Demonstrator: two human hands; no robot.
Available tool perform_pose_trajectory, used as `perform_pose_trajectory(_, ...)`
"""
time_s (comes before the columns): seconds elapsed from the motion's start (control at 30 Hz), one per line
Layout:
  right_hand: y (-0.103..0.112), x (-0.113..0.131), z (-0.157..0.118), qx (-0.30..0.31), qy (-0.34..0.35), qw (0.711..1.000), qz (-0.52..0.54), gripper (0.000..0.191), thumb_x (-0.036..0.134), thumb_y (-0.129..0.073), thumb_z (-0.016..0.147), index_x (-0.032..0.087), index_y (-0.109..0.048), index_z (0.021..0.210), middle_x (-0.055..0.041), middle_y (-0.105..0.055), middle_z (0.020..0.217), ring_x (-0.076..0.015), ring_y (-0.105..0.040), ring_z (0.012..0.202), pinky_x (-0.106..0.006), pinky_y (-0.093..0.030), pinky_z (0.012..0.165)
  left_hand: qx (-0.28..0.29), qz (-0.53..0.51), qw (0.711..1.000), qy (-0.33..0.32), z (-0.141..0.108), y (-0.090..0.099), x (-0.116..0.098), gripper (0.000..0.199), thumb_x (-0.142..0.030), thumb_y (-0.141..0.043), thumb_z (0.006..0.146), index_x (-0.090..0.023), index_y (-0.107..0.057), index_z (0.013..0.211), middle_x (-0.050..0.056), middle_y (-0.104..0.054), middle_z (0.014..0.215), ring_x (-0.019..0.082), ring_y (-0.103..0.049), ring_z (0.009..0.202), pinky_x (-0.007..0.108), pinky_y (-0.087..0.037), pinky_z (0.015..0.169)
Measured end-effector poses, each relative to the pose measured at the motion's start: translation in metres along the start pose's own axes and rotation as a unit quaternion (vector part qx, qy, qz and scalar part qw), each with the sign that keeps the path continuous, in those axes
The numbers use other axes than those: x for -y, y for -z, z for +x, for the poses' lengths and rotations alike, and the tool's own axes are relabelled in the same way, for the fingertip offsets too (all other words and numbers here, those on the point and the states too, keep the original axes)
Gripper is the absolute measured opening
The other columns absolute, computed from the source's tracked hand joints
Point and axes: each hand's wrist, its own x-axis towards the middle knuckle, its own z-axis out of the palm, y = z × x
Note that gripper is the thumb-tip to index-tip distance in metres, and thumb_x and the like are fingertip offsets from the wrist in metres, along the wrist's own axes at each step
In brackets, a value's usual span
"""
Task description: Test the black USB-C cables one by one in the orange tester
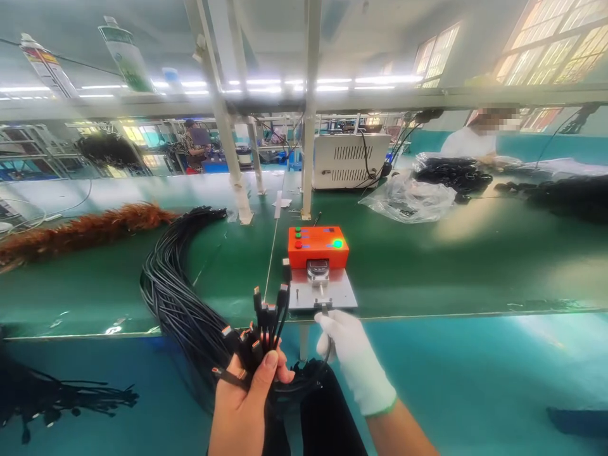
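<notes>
My bare left hand [254,392] is closed around a bunch of black cables [268,323], whose plugs with orange-tinted tips fan out above the thumb. In a white glove, my right hand [351,358] pinches one black cable end [325,309] at the front of a metal fixture plate [339,292]. Whether that plug is fully inside the fixture cannot be seen. Behind the plate sits an orange tester box [316,247] with a glowing green light, green and red buttons, and a small dial gauge [318,267] at its front.
A thick bundle of black cables [175,272] hangs over the front edge of the green table [408,285]. Reddish-brown strands [85,234] lie at left. Metal posts [308,114], a white machine [350,161] and a clear plastic bag [411,199] stand behind. A person [470,139] sits at far right.
</notes>
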Motion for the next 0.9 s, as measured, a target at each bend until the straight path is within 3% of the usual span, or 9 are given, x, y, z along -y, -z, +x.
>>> perform_pose_trajectory(0.4, -0.003, 0.002, 0.004, -0.011, 0.034, 0.999, 0.03, 0.031, 0.033, -0.056, 0.073, 0.021, -0.046, 0.047, 0.0027, -0.05, 0.03, -0.0089, -0.038, 0.028, -0.023, -0.032, 0.034, 0.011, -0.003, 1.0, 0.01, 0.004, 0.003, 0.009, 0.029, -0.032, -0.08, 0.062, -0.018, -0.069, 0.085, -0.002, -0.066, 0.058, 0.013, -0.056, 0.044, 0.027, -0.053, 0.046)
perform_pose_trajectory(0.53, -0.003, 0.002, 0.002, 0.006, 0.054, 0.997, 0.047, 0.031, 0.034, -0.056, 0.074, 0.02, -0.048, 0.048, 0.0021, -0.052, 0.033, -0.0082, -0.038, 0.029, -0.022, -0.032, 0.035, 0.039, 0.025, 0.999, 0.016, 0.006, 0.007, 0.007, 0.026, -0.035, -0.077, 0.066, -0.016, -0.07, 0.083, -0.001, -0.064, 0.054, 0.013, -0.055, 0.044, 0.022, -0.047, 0.042)
perform_pose_trajectory(0.7, -0.002, -0.001, 0.0, 0.025, 0.074, 0.997, 0.03, 0.031, 0.038, -0.054, 0.078, 0.019, -0.049, 0.054, 0.0009, -0.056, 0.04, -0.0085, -0.043, 0.034, -0.022, -0.037, 0.04, 0.056, 0.045, 0.996, 0.051, 0.006, 0.01, 0.002, 0.023, -0.034, -0.074, 0.07, -0.015, -0.07, 0.082, 0.0, -0.063, 0.057, 0.013, -0.056, 0.053, 0.023, -0.049, 0.051)
perform_pose_trajectory(0.8, 0.006, -0.007, -0.004, 0.05, 0.051, 0.997, -0.034, 0.03, 0.037, -0.05, 0.08, 0.02, -0.047, 0.056, 0.0001, -0.059, 0.044, -0.01, -0.045, 0.034, -0.023, -0.037, 0.039, 0.072, 0.028, 0.994, 0.074, 0.005, 0.01, 0.001, 0.023, -0.033, -0.073, 0.072, -0.014, -0.069, 0.084, 0.001, -0.065, 0.059, 0.014, -0.058, 0.055, 0.024, -0.049, 0.054)
perform_pose_trajectory(0.9, 0.022, -0.013, -0.011, 0.009, 0.007, 0.984, -0.176, 0.035, 0.036, -0.058, 0.076, 0.023, -0.04, 0.049, 0.0027, -0.049, 0.035, -0.0113, -0.041, 0.031, -0.024, -0.031, 0.038, 0.101, 0.033, 0.992, 0.07, 0.006, 0.01, 0.0, 0.023, -0.033, -0.069, 0.076, -0.012, -0.068, 0.085, 0.001, -0.064, 0.055, 0.013, -0.056, 0.053, 0.023, -0.048, 0.053)
